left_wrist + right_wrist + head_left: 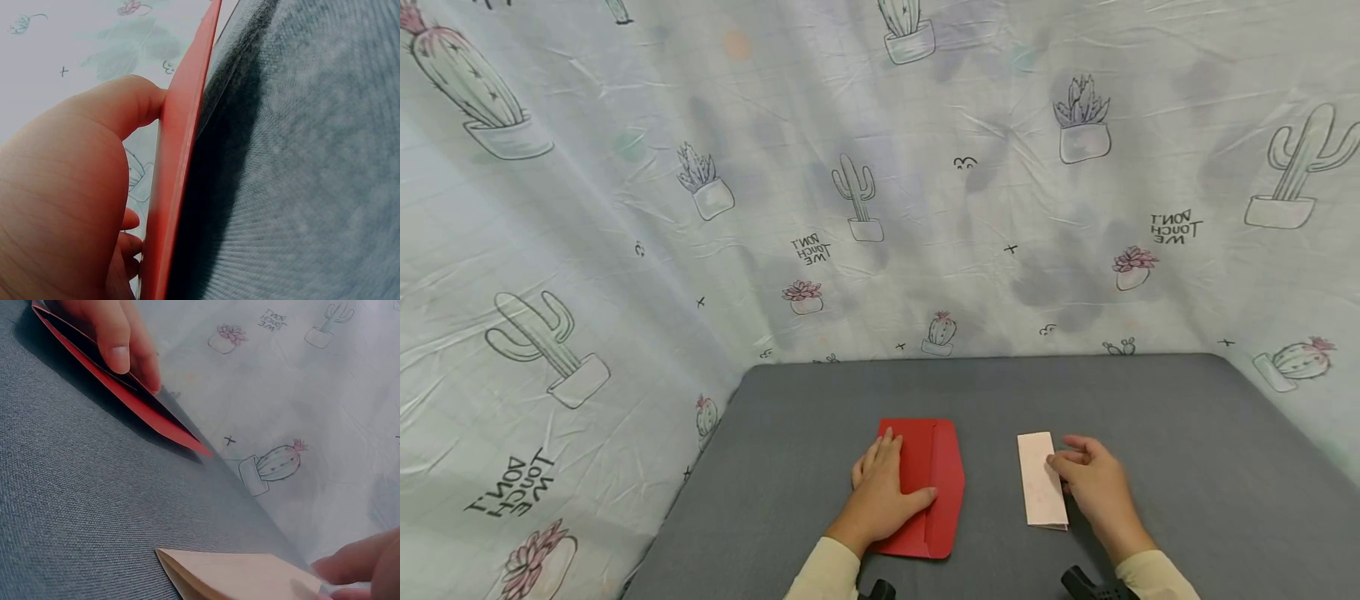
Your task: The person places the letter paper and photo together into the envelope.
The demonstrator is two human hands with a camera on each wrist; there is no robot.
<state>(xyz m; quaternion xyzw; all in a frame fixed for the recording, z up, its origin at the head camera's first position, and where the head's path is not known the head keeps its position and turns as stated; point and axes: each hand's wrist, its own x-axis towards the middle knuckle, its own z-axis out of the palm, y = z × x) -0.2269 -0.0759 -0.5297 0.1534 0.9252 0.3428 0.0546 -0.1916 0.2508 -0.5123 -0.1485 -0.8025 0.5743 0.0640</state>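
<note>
Left hand (883, 500) on red envelope (921, 462), worktop centre: fingers straight and spread, laid flat, not curled round it; thumb reaches onto the flap side. Hand and wrist cover much of the envelope's left half. Right wrist view shows a gap along the flap side, interior too dark to make out, envelope's far end cut by the frame.

Right hand (1097, 487): grip pinches folded pale paper (1041, 492) by its right edge; paper is just right of the envelope, apart from it. Underside contact hidden. Paper's near end shows the layers slightly parted; anything inside can't be seen. Right wrist view crops paper and fingers.

Left wrist view: envelope nearly edge-on, fingertips mostly hidden behind the palm; pale sliver at top too small to identify.

Grey worktop (790, 475), near edge out of frame. Cactus-print curtain (760, 108) behind. Pale sleeves (831, 571) cut off at bottom.
</note>
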